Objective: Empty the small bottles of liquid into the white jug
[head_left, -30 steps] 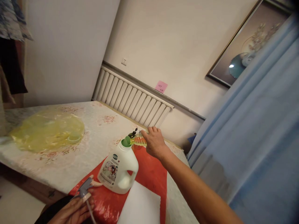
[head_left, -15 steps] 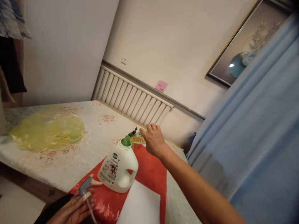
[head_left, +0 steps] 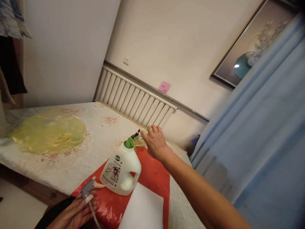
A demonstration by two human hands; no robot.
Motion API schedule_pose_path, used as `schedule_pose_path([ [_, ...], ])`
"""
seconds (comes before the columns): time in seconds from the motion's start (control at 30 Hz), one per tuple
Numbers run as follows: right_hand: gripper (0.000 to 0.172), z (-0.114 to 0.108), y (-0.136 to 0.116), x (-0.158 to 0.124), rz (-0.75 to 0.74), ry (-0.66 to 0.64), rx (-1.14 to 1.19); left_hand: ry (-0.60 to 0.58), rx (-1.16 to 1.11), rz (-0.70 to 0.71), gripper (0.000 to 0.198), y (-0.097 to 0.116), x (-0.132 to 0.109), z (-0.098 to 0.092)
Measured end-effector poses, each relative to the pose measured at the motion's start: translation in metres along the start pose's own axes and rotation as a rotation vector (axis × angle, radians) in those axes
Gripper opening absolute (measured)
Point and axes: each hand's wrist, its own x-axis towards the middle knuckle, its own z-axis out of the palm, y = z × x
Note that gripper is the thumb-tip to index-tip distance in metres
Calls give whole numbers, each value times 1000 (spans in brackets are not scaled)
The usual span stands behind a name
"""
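My left hand [head_left: 75,212] is closed round a grey and peach trigger spray head [head_left: 87,190], whose thin dip tube points down. A pale detergent jug [head_left: 122,175] with a handle and a printed label stands upright and uncapped, a green pouring spout [head_left: 129,142] in its mouth. My right hand [head_left: 155,141] is closed on a clear bottle [head_left: 140,142], tilted with its neck at the spout. Yellowish liquid shows in the bottle, which my fingers partly hide. Just behind the spout a small black object [head_left: 136,133] shows, partly hidden.
Under the jug lies a red plastic sheet [head_left: 152,170], with white paper [head_left: 144,210] on it. A yellow plastic bag [head_left: 47,132] and a pale green cap [head_left: 75,140] rest on the flowered tablecloth [head_left: 100,133]. Beyond are a radiator [head_left: 133,98] and a blue curtain [head_left: 259,127].
My right hand has shifted slightly left and up with the bottle. Less yellow shows near the bottle's neck. My left hand keeps the spray head in nearly the same place.
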Motion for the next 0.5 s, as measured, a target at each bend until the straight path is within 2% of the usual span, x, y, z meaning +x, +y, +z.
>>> schedule_pose_path([
  [0.17, 43, -1, -1, -1, -1, -1, -3, 1, 2, -7, 68, 1, -2, 4],
  [0.33, 45, 1, -2, -4, 9, -3, 20, -14, 2, -12, 49, 1, -2, 3],
  [0.5, 55, 18, -5, -16, 139, -60, 161, 12, 26, 17, 34, -2, -5, 3],
])
